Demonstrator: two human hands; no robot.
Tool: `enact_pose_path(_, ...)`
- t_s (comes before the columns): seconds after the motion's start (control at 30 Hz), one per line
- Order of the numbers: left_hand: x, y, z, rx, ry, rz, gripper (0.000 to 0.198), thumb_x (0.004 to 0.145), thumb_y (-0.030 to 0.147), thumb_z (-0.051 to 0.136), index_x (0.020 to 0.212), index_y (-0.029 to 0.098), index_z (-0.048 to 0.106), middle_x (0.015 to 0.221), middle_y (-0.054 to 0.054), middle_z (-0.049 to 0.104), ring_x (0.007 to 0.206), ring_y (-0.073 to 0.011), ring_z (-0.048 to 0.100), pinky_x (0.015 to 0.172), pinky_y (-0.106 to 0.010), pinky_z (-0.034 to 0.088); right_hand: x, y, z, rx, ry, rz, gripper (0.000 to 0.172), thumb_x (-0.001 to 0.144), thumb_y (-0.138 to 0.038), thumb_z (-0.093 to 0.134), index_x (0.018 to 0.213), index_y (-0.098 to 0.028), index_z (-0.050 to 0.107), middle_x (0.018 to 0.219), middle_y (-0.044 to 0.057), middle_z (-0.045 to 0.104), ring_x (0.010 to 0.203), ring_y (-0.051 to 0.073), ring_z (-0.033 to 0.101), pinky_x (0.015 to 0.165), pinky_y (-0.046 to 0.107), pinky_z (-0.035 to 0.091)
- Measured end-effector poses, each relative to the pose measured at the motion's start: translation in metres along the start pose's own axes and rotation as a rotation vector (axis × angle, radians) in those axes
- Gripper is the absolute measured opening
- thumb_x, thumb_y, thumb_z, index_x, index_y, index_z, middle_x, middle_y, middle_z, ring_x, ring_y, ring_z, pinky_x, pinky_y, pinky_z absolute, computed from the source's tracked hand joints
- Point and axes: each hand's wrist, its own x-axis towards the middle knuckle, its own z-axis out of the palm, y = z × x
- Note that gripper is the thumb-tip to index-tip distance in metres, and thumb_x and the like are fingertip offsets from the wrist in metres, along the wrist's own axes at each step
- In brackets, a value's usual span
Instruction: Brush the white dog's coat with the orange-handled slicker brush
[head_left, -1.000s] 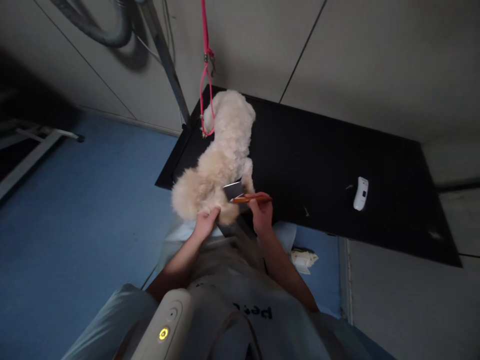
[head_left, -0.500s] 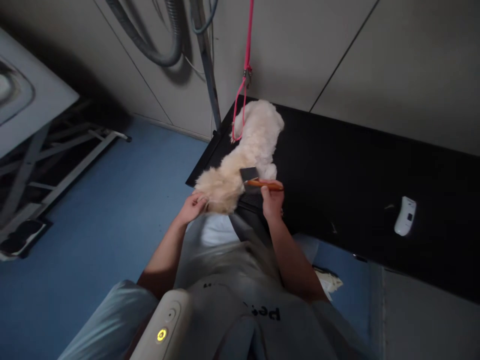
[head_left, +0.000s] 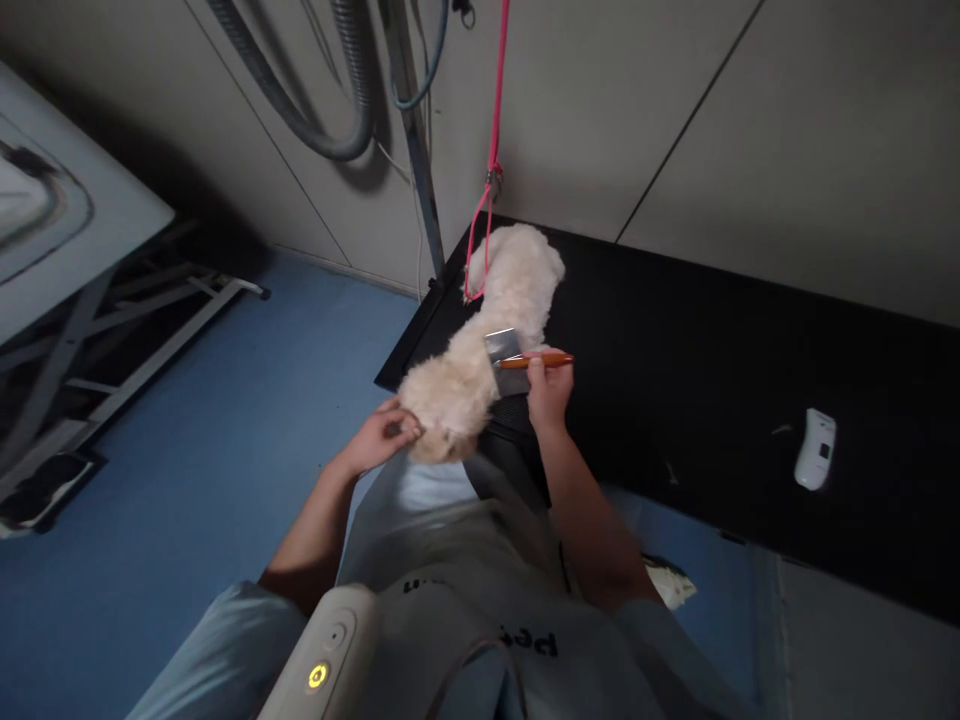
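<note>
A small cream-coloured dog (head_left: 517, 285) is on a black grooming table (head_left: 675, 360), its head at the table's near edge, close to my body. My right hand (head_left: 550, 390) grips the orange handle of a slicker brush (head_left: 504, 345). The brush's flat metal head is beside the dog's neck and shoulder; whether its pins touch the coat I cannot tell. My left hand (head_left: 386, 437) is at the left side of the dog's head, with thumb and fingers curled together on the fur there. A pink grooming loop (head_left: 475, 255) hangs by the dog's hind part.
A white handheld device (head_left: 815, 449) lies on the table's right side. Behind the dog stand a metal post (head_left: 421, 170) and a grey ribbed hose (head_left: 337, 145). At left is a white machine (head_left: 97, 220) above a metal frame (head_left: 150, 365) on the blue floor.
The dog's head has turned and dropped toward me. My left hand has shifted slightly down with it. The brush has tilted, and its metal head now catches the light. The view has shifted slightly.
</note>
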Motion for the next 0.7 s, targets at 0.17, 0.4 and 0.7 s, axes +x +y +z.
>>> enact_pose_path(0.17, 0.048, 0.009, -0.016, 0.034, 0.364, 0.039, 0.045, 0.090, 0.060, 0.060, 0.102, 0.019, 0.076, 0.135, -0.016, 0.067, 0.128, -0.0296, 0.062, 0.115, -0.051, 0.047, 0.002, -0.005, 0.003, -0.059, -0.202, 0.022, 0.021, 0.086, -0.042, 0.067, 0.093, -0.023, 0.058, 0.089, 0.005, 0.072, 0.089, 0.024, 0.072, 0.085, 0.041, 0.061)
enact_pose_path(0.4, 0.118, 0.015, 0.014, -0.146, 0.085, -0.087, 0.050, 0.080, 0.060, 0.064, 0.098, 0.014, 0.076, 0.105, -0.014, 0.076, 0.100, -0.0267, 0.069, 0.097, -0.042, 0.056, -0.009, -0.001, 0.004, -0.119, -0.164, -0.068, 0.015, 0.090, -0.038, 0.065, 0.095, -0.024, 0.061, 0.094, 0.007, 0.073, 0.091, 0.024, 0.073, 0.090, 0.042, 0.062)
enact_pose_path(0.7, 0.095, -0.003, 0.014, -0.372, -0.087, -0.308, 0.060, 0.052, 0.063, 0.084, 0.085, 0.015, 0.068, 0.083, -0.005, 0.071, 0.080, -0.0218, 0.065, 0.076, -0.032, 0.055, -0.006, -0.004, -0.001, -0.103, -0.110, -0.040, 0.014, 0.090, -0.038, 0.064, 0.097, -0.026, 0.059, 0.098, 0.006, 0.073, 0.098, 0.025, 0.073, 0.098, 0.046, 0.060)
